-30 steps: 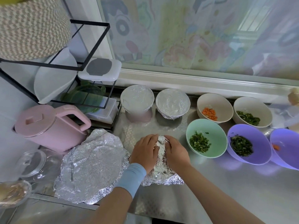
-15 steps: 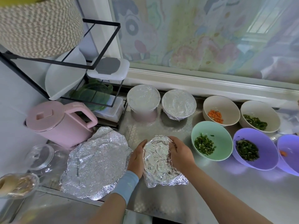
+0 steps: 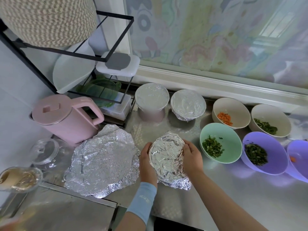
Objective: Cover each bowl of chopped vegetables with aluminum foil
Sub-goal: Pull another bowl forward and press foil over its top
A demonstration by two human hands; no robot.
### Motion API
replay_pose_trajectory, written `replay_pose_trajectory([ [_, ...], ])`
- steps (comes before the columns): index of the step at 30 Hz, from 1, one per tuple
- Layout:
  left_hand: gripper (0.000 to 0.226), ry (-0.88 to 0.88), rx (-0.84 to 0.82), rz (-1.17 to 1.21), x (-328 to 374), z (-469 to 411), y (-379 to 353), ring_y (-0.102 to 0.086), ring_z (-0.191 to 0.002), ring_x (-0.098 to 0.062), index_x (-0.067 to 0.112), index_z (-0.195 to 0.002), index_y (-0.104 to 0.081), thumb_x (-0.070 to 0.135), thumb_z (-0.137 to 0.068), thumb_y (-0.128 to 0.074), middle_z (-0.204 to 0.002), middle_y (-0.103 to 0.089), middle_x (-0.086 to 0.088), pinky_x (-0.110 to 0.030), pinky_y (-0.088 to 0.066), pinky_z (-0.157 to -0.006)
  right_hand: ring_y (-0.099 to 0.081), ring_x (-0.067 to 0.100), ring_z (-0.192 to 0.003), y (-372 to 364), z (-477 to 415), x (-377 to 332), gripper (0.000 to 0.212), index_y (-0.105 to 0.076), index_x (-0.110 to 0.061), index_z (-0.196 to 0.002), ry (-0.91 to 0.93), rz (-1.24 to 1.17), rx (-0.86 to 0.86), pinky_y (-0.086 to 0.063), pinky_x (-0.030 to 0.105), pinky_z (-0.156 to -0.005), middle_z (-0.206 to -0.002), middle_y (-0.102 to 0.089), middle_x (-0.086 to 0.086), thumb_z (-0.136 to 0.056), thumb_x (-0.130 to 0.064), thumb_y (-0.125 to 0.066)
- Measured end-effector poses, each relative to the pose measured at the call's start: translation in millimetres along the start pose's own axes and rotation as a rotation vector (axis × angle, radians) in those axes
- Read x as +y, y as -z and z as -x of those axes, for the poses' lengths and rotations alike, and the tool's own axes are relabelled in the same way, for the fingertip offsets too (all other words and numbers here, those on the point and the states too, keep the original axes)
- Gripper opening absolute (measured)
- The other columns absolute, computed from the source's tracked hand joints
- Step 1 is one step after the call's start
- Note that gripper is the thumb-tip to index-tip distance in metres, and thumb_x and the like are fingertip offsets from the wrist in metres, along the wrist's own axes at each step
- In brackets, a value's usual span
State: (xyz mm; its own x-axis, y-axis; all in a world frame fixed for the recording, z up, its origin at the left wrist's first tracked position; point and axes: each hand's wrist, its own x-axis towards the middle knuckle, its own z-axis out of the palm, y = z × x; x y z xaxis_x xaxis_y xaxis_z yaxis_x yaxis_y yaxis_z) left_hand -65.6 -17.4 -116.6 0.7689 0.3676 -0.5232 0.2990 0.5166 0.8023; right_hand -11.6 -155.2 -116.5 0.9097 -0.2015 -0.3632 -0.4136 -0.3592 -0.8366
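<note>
A foil-wrapped bowl (image 3: 167, 156) stands on the steel counter in front of me. My left hand (image 3: 146, 160) cups its left side and my right hand (image 3: 191, 157) cups its right side, fingers curled against the foil. Two foil-covered bowls (image 3: 151, 98) (image 3: 188, 103) stand at the back. Uncovered bowls sit to the right: a beige bowl with carrot (image 3: 230, 112), a beige bowl with greens (image 3: 270, 120), a green bowl with greens (image 3: 220, 142), a purple bowl with greens (image 3: 264, 152) and another purple bowl (image 3: 299, 157) at the frame edge.
A large crumpled foil sheet (image 3: 103, 160) lies left of my hands. A pink kettle (image 3: 65, 117), a glass lid (image 3: 44, 150) and a glass dish (image 3: 20, 178) sit further left. A black wire rack (image 3: 106, 60) with containers stands behind. A window ledge (image 3: 216, 82) bounds the back.
My hands slid from the top of the foil down to the bowl's sides, exposing the smoothed foil top. The view has tilted slightly.
</note>
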Motion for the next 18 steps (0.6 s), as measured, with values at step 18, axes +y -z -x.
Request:
replay_pose_trajectory([
  [18,0.037,-0.721,-0.35,-1.387,22,-54,-18,-0.053,-0.115,-0.013,0.025,-0.135,-0.052,0.031,-0.103,-0.033,-0.13,-0.057,0.008,-0.033,-0.044,-0.097,-0.061,0.016,-0.101,6,-22,-17,0.029,-0.056,-0.028,-0.126,0.388,0.515,-0.219,-0.041,0.026,-0.077,-0.116,-0.066,-0.007,-0.103,-0.028,-0.039],
])
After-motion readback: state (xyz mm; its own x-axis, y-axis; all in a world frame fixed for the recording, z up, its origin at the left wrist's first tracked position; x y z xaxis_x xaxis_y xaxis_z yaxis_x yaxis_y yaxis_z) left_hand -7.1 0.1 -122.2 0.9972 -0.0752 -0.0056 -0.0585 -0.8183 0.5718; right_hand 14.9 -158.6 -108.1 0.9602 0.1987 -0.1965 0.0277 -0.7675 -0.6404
